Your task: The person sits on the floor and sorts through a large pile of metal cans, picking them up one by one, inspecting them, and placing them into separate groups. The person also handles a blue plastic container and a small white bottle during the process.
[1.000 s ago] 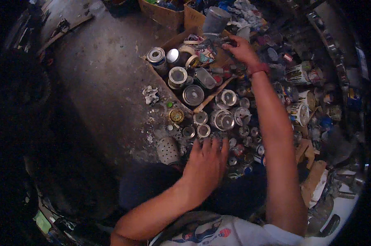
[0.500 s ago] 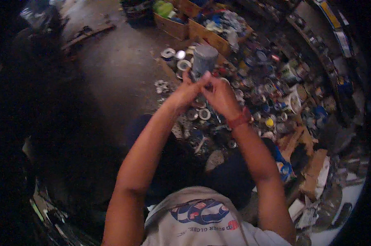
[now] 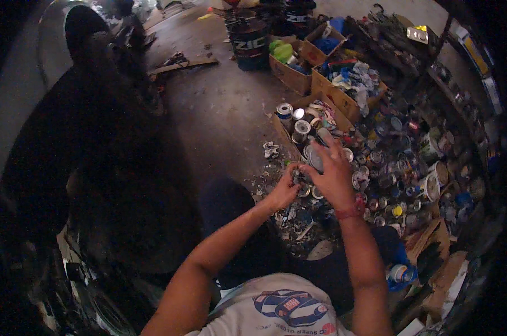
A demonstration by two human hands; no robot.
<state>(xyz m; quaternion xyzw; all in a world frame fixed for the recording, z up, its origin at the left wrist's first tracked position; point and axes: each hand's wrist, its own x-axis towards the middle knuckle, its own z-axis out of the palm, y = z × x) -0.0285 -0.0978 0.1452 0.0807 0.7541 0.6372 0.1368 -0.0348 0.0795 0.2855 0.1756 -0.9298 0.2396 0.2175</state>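
Observation:
My right hand (image 3: 336, 178) curves over a grey can (image 3: 314, 159), its thumb and fingers on either side; part of the can is hidden by the hand. Close beside it, to the left and nearer to me, my left hand (image 3: 283, 192) is closed with its fingertips near the right thumb. A small dark thing shows at those fingertips, too blurred to name. Just beyond the hands is a cardboard box (image 3: 282, 131) with used cans, among them an open-topped can (image 3: 301, 130) and a shiny round lid (image 3: 298, 114).
Many empty cans and tubs (image 3: 396, 179) lie heaped on the right. Farther back stand a carton of crumpled rags (image 3: 348, 107), a carton with a green bag (image 3: 290, 75) and a dark drum (image 3: 249, 45). A wooden plank (image 3: 186, 66) lies on the concrete floor (image 3: 220, 106).
The grey can has come lower and nearer, tilted from its raised upright position. My right hand has moved over it, and my hands are slightly farther apart. The view has shifted, showing more floor.

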